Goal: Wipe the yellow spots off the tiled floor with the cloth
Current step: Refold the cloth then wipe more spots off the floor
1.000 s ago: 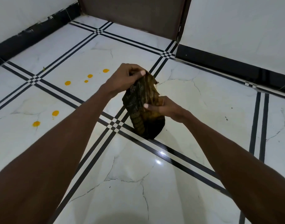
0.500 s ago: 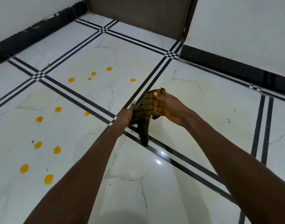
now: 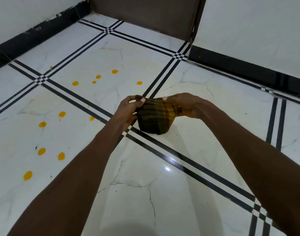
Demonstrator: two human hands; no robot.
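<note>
I hold the cloth stretched between both hands above the tiled floor: my left hand pinches its left upper edge between thumb and fingers, my right hand pinches the right upper edge, and the dark checked fabric sags in a pouch below my grip. The yellow spots lie to the left of my hold, some scattered beyond it on the far tile, others nearer along my left forearm. Black double lines cross the floor under the cloth. Farther ahead stand a brown door and a black skirting. Nothing lies between the cloth and the spots.
</note>
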